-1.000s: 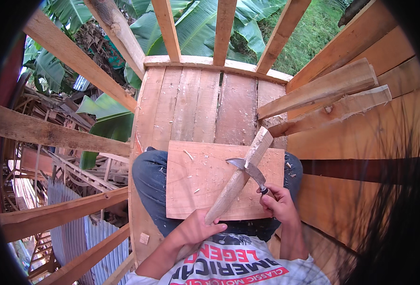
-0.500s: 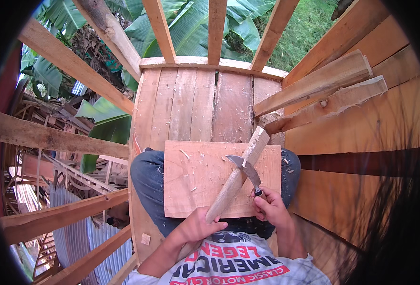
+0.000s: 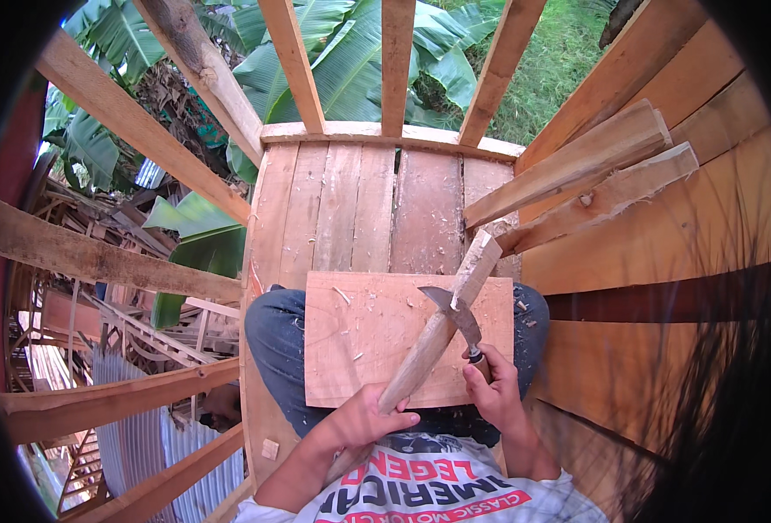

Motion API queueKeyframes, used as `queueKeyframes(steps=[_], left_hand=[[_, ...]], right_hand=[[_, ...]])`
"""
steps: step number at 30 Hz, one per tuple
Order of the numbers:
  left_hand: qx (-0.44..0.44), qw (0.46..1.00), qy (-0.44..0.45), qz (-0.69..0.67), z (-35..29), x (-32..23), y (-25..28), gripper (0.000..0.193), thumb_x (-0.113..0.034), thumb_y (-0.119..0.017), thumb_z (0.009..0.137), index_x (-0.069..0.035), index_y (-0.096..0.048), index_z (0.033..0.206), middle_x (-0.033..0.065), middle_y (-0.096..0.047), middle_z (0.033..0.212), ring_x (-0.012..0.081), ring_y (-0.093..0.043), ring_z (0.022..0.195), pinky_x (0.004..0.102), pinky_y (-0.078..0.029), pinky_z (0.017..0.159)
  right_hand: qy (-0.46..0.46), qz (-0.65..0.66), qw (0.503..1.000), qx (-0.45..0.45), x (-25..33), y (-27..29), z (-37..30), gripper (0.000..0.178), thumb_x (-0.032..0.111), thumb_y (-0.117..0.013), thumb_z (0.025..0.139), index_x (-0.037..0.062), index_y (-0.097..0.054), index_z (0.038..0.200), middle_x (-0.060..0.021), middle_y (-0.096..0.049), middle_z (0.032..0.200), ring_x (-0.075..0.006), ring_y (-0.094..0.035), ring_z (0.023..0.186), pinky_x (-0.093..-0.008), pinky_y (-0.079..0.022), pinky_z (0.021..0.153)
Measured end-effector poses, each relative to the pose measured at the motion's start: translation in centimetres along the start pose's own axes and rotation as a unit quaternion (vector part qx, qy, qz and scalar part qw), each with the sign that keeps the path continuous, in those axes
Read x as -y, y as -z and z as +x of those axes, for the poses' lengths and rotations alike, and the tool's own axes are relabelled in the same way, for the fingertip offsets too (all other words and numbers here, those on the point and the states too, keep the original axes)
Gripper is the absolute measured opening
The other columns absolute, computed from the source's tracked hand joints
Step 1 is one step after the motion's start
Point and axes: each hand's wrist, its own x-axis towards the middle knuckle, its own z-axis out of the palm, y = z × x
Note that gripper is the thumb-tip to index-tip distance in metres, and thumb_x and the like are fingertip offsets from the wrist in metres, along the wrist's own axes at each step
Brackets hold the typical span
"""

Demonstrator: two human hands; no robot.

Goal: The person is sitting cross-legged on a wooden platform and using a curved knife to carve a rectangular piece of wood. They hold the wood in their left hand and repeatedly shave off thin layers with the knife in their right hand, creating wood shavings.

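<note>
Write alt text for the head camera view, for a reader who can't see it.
A person's left hand grips a long wooden stick while the right hand holds a curved knife crossing it, above a board laid over blue-trousered legs. Wood shavings dot the board; wooden slats and large green leaves lie beyond.

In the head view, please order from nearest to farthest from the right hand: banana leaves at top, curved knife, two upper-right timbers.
1. Curved knife: held in the right hand.
2. Two timbers: ahead, by the right wall.
3. Banana leaves: beyond the front rail.
</note>
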Motion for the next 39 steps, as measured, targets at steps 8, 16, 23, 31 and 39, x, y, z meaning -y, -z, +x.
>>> queueKeyframes(steps=[8,16,23,31,39], left_hand=[[0.064,0.996,0.014,-0.06,0.1,-0.4,-0.2,0.03,-0.023,-0.076,0.079,-0.009,-0.05,0.082,-0.004,-0.049,0.068,0.005,-0.047,0.059,0.0217,-0.039,0.052],[0.063,0.995,0.042,-0.058,0.0,-1.4,-1.1,0.031,-0.023,-0.076,0.079,-0.008,-0.049,0.08,-0.0023,-0.049,0.067,0.0064,-0.047,0.057,0.0234,-0.04,0.049],[-0.051,0.992,-0.059,0.096,0.8,0.3,-0.7,0.03,-0.02,-0.076,0.078,-0.006,-0.05,0.078,-0.0017,-0.05,0.066,0.0067,-0.046,0.061,0.024,-0.04,0.055],[-0.038,0.992,-0.056,0.107,0.4,-0.1,-0.7,0.027,-0.018,-0.075,0.078,-0.005,-0.051,0.079,-0.0019,-0.049,0.068,0.0075,-0.046,0.064,0.0256,-0.04,0.056],[-0.025,0.995,-0.026,0.093,0.5,-0.1,-0.7,0.024,-0.015,-0.075,0.079,-0.004,-0.053,0.081,-0.0028,-0.049,0.07,0.0072,-0.047,0.066,0.0259,-0.039,0.057]], right_hand=[[0.085,-0.068,0.992,-0.061,-0.7,-0.2,-0.5,0.018,0.007,-0.057,0.09,-0.0017,-0.054,0.105,0.0046,-0.046,0.062,-0.0014,-0.041,0.053,-0.0199,-0.03,0.047],[0.151,-0.178,0.967,-0.099,-1.1,0.2,0.1,0.024,0.003,-0.064,0.084,-0.0016,-0.054,0.106,0.0022,-0.049,0.063,-0.0031,-0.042,0.053,-0.0197,-0.031,0.048],[-0.001,-0.076,0.98,0.185,1.3,1.6,0.4,0.023,0.008,-0.065,0.085,0.0004,-0.059,0.105,-0.0012,-0.056,0.07,-0.0059,-0.049,0.062,-0.0218,-0.038,0.055],[0.01,0.019,0.99,0.14,0.7,1.3,0.3,0.015,0.008,-0.058,0.089,0.0006,-0.056,0.103,0.0016,-0.052,0.07,-0.0035,-0.044,0.056,-0.0196,-0.035,0.049],[-0.104,0.06,0.963,0.241,2.9,2.9,0.6,0.02,0.008,-0.059,0.09,-0.0019,-0.059,0.107,0.0019,-0.056,0.079,-0.0031,-0.049,0.067,-0.019,-0.039,0.06]])
